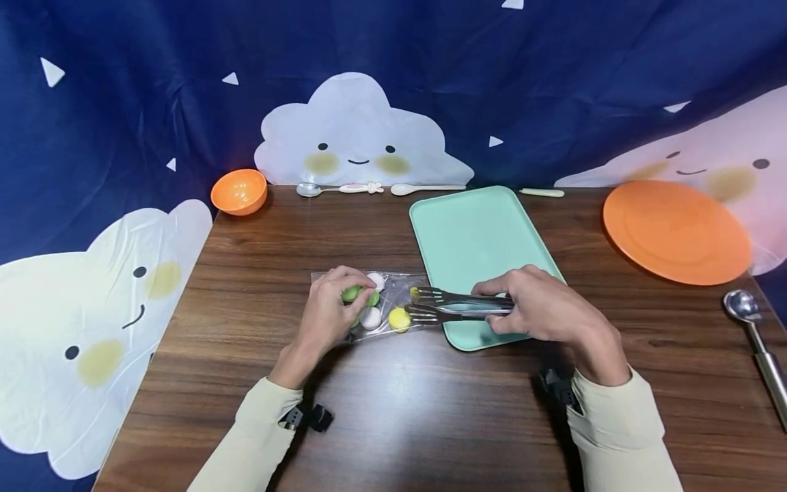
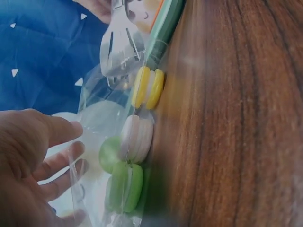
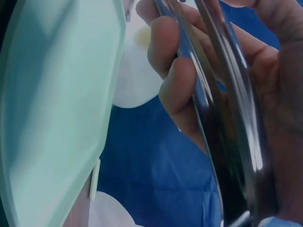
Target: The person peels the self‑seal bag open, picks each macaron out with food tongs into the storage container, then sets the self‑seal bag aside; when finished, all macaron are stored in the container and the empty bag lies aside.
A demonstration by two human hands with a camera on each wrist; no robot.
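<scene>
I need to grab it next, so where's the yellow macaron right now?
In the head view, the yellow macaron lies inside the clear bag at mid-table, beside the tongs tips, just left of the green tray.

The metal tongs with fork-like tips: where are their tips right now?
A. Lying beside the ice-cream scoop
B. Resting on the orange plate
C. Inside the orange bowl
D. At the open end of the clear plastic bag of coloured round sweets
D: the right hand grips the metal tongs, and their tips reach the clear plastic bag next to the yellow sweet, while the left hand holds the bag.
</scene>
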